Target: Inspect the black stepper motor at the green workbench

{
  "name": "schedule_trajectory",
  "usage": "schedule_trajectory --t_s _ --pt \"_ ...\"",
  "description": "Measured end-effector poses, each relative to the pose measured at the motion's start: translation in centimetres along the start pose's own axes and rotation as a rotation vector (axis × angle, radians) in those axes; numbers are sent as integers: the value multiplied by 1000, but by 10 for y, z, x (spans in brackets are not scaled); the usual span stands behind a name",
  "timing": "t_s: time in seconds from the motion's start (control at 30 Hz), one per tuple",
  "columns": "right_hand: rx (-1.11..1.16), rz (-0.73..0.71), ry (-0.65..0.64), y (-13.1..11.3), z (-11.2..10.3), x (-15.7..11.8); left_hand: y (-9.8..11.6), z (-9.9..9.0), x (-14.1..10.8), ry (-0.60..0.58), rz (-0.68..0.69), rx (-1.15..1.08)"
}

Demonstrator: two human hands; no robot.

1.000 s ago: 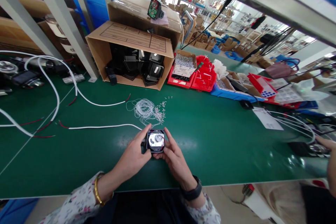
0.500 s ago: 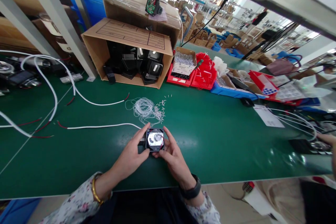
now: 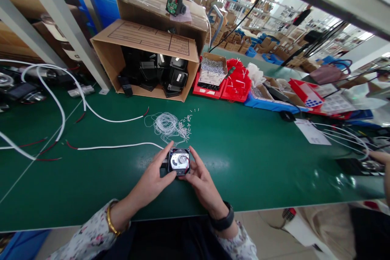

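Left hand [image 3: 151, 178], right hand [image 3: 200, 180] still pinch black motor unit [image 3: 179, 161]; grip unchanged, barely shifted.

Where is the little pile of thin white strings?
In the head view, the bundle of thin white wires lies on the green table, just beyond the small black motor part held between the left hand and right hand.

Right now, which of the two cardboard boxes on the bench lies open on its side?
The front cardboard box, tipped so its opening shows black parts; the taped box behind it is shut, with a small green-and-black device on top.
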State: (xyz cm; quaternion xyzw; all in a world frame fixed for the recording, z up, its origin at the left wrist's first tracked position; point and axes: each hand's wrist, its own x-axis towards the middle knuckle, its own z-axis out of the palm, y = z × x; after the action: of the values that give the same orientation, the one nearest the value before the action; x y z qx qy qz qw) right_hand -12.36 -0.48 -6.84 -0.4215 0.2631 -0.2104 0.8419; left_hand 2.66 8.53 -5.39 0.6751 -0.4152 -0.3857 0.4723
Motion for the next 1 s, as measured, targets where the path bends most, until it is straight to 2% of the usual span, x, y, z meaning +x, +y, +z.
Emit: schedule_trajectory --t_s 0.13,0.47,0.7,0.87,0.93,1.0 --pt "38 -38 17 5 8 -1 3 4 0 21 -5 48" --pt "29 -65 36 8 11 0 1 5 0 36 0 55" --pt "16 -82 121 6 19 1 4 9 1 70 10 118" --pt "69 -5 41 8 11 -2 -14 11 -1 39 99 226" --pt "49 26 -31 2 -1 -1 -28 13 0 40 167 263" --pt "-89 82 -123 -14 -18 7 -42 15 4 64 235 277"
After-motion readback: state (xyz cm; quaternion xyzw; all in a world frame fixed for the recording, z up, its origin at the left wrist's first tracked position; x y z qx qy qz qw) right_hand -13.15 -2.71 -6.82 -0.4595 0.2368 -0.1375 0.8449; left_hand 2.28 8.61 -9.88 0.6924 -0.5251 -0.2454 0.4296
